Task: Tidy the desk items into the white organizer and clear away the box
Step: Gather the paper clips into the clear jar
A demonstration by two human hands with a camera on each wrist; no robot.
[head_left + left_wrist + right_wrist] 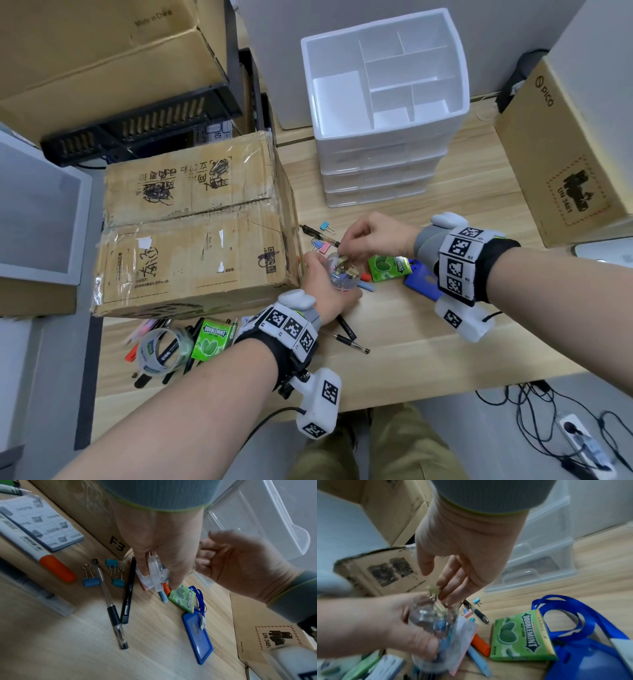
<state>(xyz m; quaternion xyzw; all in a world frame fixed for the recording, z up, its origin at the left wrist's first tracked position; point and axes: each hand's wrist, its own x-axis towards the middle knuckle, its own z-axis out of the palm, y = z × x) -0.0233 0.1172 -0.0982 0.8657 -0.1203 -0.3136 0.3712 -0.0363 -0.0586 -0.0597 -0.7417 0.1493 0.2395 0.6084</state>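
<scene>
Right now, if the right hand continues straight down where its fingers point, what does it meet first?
Probably the clear container that the left hand holds; the right hand pinches a small yellowish clip just above its opening.

We see even, soft indoor light and faint shadows on the table [428,335]. Both wrist views are blurred — the right most — and the head view bows at its edges.

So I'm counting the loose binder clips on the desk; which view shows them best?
The left wrist view: three binder clips lie sharp and separate by the pens. The head view shows them small beside the right hand; the right wrist view shows one, blurred.
</scene>
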